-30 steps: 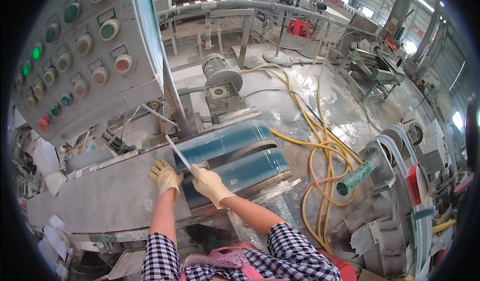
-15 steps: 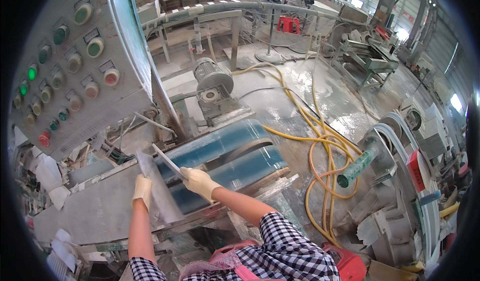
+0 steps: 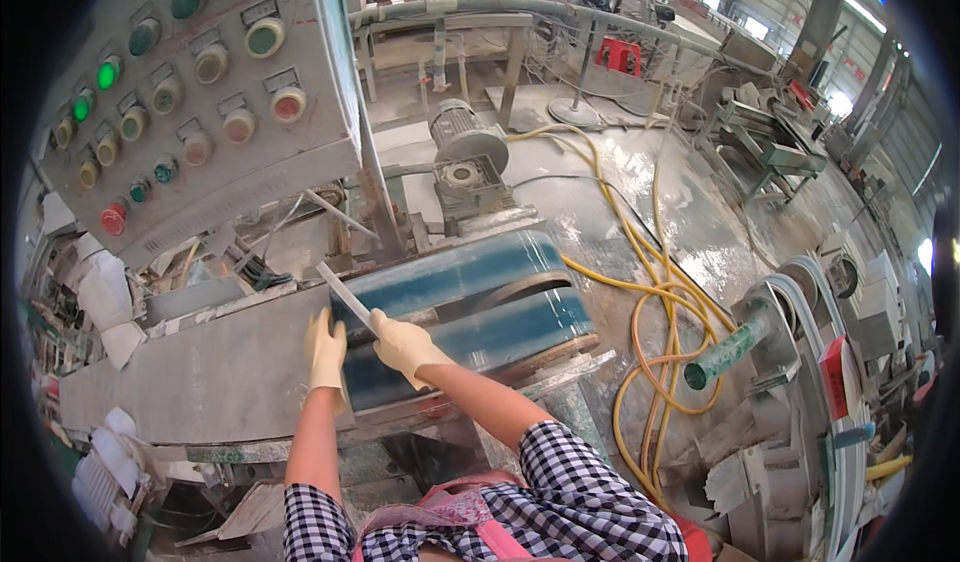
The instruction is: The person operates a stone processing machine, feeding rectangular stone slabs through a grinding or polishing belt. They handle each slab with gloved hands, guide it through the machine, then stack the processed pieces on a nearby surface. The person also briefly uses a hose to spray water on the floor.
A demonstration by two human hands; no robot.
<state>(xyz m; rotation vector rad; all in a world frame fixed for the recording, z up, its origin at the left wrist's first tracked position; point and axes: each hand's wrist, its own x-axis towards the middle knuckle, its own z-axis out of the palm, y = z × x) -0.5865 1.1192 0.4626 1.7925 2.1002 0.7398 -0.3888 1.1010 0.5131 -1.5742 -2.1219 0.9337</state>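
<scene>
My right hand (image 3: 403, 348), in a pale yellow glove, grips the near end of a thin pale slab (image 3: 347, 297). The slab stands edge-up and slants away to the left over the blue belts (image 3: 470, 272). My left hand (image 3: 326, 350), gloved alike, is beside it at the right end of a grey flat table (image 3: 210, 362). Its fingers point away from me and look parted, with nothing seen in them. Part of the left palm side is hidden.
A control panel (image 3: 225, 92) with several round buttons rises at the left. Behind the belts sits a motor (image 3: 465, 147). Yellow hoses (image 3: 650, 312) tangle on the wet floor at right. A green roller (image 3: 725, 354) and broken slabs (image 3: 745, 477) lie beyond.
The grey sheet at my left hand no longer shows upright; that hand has loosened and stretched its fingers. My right hand keeps its slab. The view has shifted left.
</scene>
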